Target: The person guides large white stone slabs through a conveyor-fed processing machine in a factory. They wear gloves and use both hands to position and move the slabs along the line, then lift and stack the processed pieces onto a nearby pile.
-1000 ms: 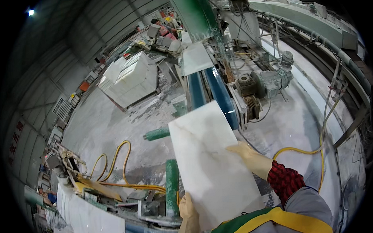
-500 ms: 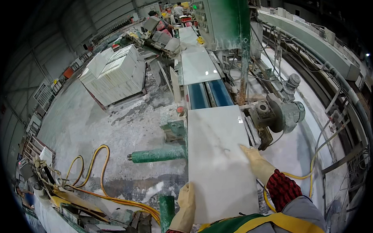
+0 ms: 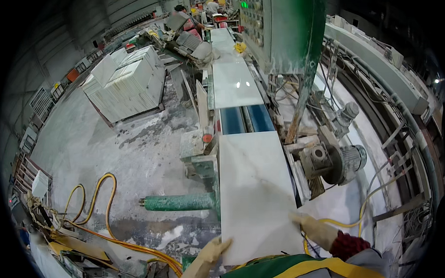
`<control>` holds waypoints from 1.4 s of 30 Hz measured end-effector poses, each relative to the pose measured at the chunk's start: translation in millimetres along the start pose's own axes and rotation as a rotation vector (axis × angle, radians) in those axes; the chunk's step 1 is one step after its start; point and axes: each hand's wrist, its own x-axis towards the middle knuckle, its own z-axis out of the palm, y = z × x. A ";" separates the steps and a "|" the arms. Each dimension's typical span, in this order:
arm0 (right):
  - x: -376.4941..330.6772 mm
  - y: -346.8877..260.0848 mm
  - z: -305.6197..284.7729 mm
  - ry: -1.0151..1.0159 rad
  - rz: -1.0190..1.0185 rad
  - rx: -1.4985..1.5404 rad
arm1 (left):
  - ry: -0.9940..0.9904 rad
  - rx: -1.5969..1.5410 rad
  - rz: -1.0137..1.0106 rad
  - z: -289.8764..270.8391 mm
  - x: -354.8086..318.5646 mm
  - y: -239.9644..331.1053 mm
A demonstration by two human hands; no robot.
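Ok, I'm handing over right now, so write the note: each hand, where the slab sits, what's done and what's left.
Left hand: gloved, gripping the near left corner of the white slab.
Right hand: gloved, on the slab's near right edge.
Slab: lies flat and lengthwise in line with the blue conveyor belt, its far end on the belt's near end, its near end at the person's chest.
Ahead: another white slab sits further up the line beside the green machine.
Done: slab lined up with the belt.
Left: it looks like it needs pushing fully on and letting go.
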 end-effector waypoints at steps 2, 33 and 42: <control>-18.7 -32.4 6.4 -0.006 0.053 0.259 | -0.198 -0.167 -0.146 2.6 8.9 -50.5; 118.7 70.3 60.7 0.420 0.315 0.885 | 0.145 -0.920 -0.053 75.8 135.0 -5.6; 141.3 42.1 38.4 0.412 0.467 0.922 | 0.078 -0.889 0.042 68.5 164.7 -17.0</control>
